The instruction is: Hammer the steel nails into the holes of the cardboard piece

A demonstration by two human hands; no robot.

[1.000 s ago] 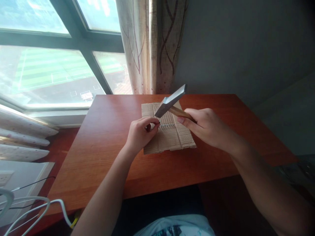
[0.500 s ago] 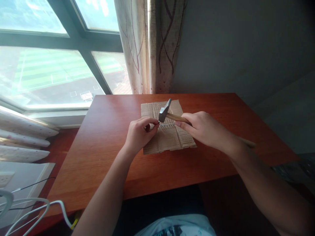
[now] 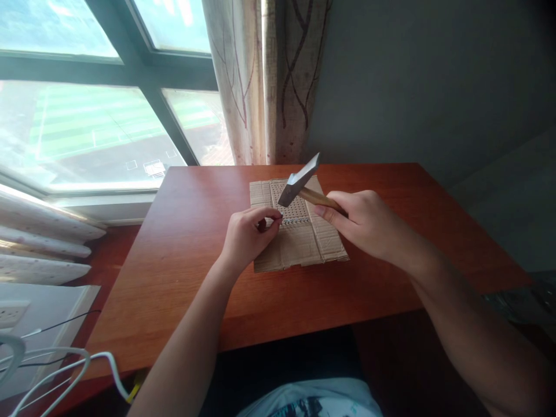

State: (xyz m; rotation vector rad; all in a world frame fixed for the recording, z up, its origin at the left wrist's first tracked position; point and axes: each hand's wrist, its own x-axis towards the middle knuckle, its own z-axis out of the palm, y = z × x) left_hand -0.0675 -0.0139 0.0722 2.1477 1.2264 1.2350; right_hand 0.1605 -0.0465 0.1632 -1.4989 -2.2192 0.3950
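My right hand is wrapped round the wooden handle of a hammer. Its metal head is raised over the cardboard, a little above and right of my left fingertips. A flat piece of cardboard lies on the table, with a grid of small dark holes or dots in its middle. Across the grid runs a row of small shiny pieces, too tiny to name surely. At the left end of that row, my left hand pinches thumb and forefinger together against the cardboard; what they hold is too small to make out.
The reddish wooden table reaches to a patterned curtain and a grey wall. A large window is on the left. White cables hang by the table's near left corner, close to a wall socket.
The hammer has risen and tilted back, away from my left fingertips, with my right hand shifting slightly right. My left hand and the cardboard have stayed nearly in place.
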